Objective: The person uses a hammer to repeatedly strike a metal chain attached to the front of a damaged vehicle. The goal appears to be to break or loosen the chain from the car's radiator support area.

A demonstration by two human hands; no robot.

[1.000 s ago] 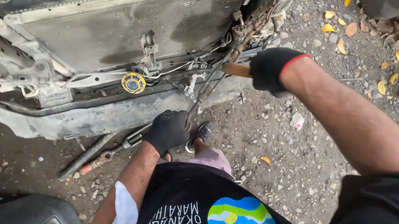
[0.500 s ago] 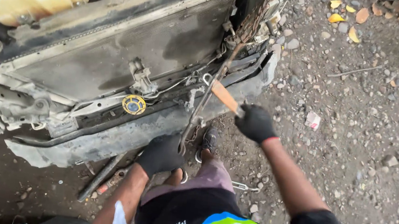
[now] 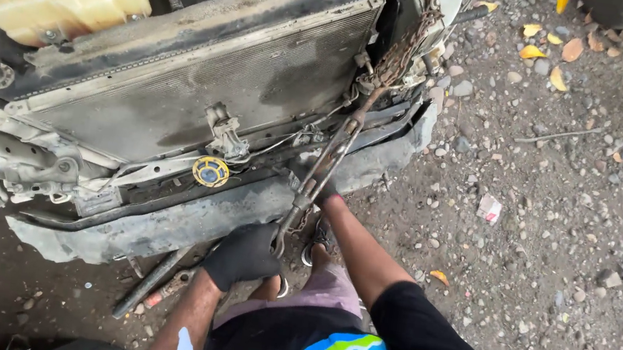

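Gloved in black, the left hand (image 3: 243, 255) is closed around the lower end of a rusty turnbuckle tensioner (image 3: 327, 165), which runs up at a slant to a rusted chain (image 3: 403, 46) hooked at the car's front corner. Right hand (image 3: 322, 194) — mostly hidden behind the tensioner's body — reaches up to its middle; whether its fingers grip it cannot be told. Just left lie the dusty radiator (image 3: 203, 78), a yellow cap (image 3: 210, 171) and the bumper beam (image 3: 158, 223), above gravel ground (image 3: 563, 235).
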